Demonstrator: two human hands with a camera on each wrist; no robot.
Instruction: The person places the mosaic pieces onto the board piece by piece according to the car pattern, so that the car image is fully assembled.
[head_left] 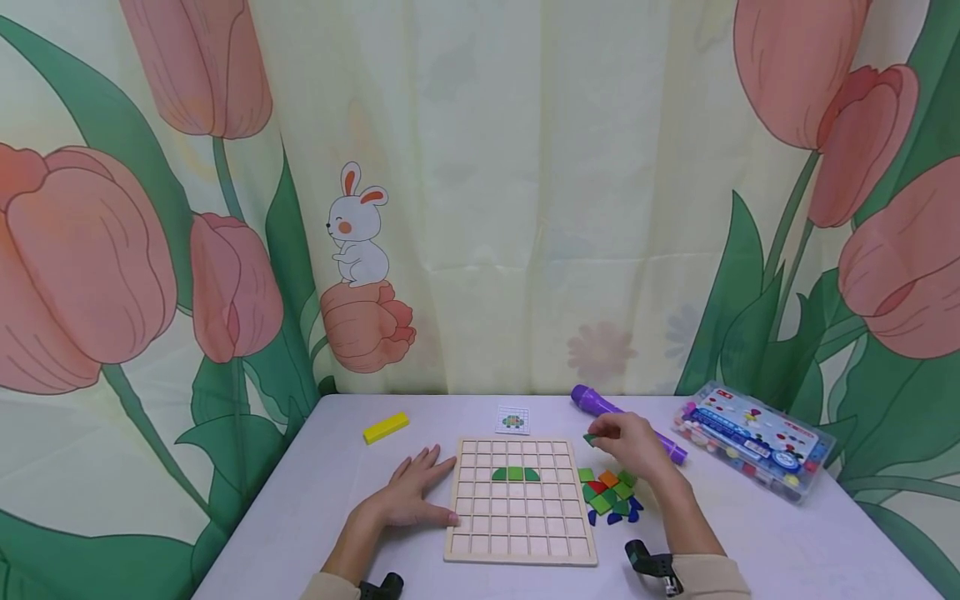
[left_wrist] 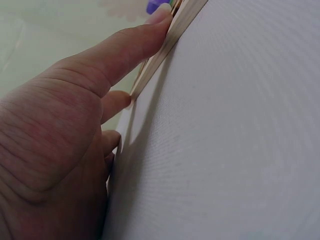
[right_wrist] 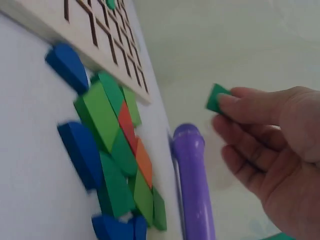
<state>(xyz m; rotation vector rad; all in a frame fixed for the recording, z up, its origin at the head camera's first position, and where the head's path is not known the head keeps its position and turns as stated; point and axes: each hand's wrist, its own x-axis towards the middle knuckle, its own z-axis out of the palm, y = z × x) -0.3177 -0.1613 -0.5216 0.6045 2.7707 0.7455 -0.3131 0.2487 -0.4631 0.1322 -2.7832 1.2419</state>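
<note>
- Nearest the head camera, 2 sleeved forearms came up from the bottom edge, each with a small black wrist camera strapped on.
- Flat on the white table (head_left: 315, 500) lay the left hand (head_left: 411, 497), fingers straight and slightly spread, holding nothing; the thumb pressed along the left edge of the wooden grid board (head_left: 519, 500), as the left wrist view showed at close range.
- Raised above the table, just past the board's far right corner, the right hand (head_left: 633, 446) pinched a small dark green piece (head_left: 591, 437) between thumb and forefinger, the other fingers loosely curled beneath.
- On the board, 3 green pieces (head_left: 514, 474) sat side by side in one row of cells: a square in the middle with a curved piece on each side.
- Just right of the board lay a loose pile of pieces (head_left: 609, 496), green, red, orange and blue, directly below the right hand and touching the board's edge in the right wrist view.
- Behind that hand lay a purple cylinder (head_left: 600, 406), partly hidden by it.
- Past the board's far edge sat a small pattern card (head_left: 513, 420); a yellow block (head_left: 386, 427) lay well to the left, and a clear plastic box (head_left: 753, 439) of small coloured bits stood at the far right.
</note>
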